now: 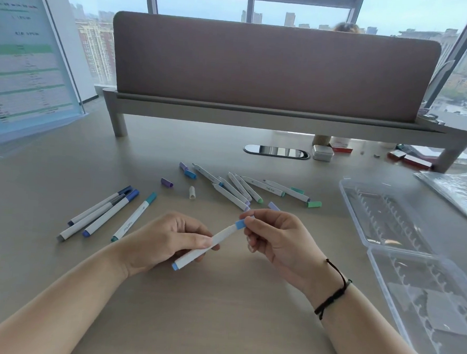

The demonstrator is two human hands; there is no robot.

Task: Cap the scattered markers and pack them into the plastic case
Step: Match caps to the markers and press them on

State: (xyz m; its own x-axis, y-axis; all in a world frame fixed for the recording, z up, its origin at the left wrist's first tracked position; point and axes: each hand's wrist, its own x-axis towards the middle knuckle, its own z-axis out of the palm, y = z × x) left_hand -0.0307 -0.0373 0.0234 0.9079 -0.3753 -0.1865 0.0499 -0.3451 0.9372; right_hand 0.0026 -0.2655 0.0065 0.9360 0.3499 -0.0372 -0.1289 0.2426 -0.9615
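Above the near middle of the table [218,312], the left hand [165,241] has its grip curled round a white marker [203,247] with a light-blue end. The right hand [278,237] pinches the light-blue cap [241,224] at the marker's far tip. The clear plastic case [388,213] lies open at the right, uncapped markers [242,189] beyond the hands.

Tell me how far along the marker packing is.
Done: four capped markers lie at left. In hand: left hand holds a white marker; right hand pinches its light-blue cap. Left: uncapped markers, loose caps, and the clear plastic case holds no markers.
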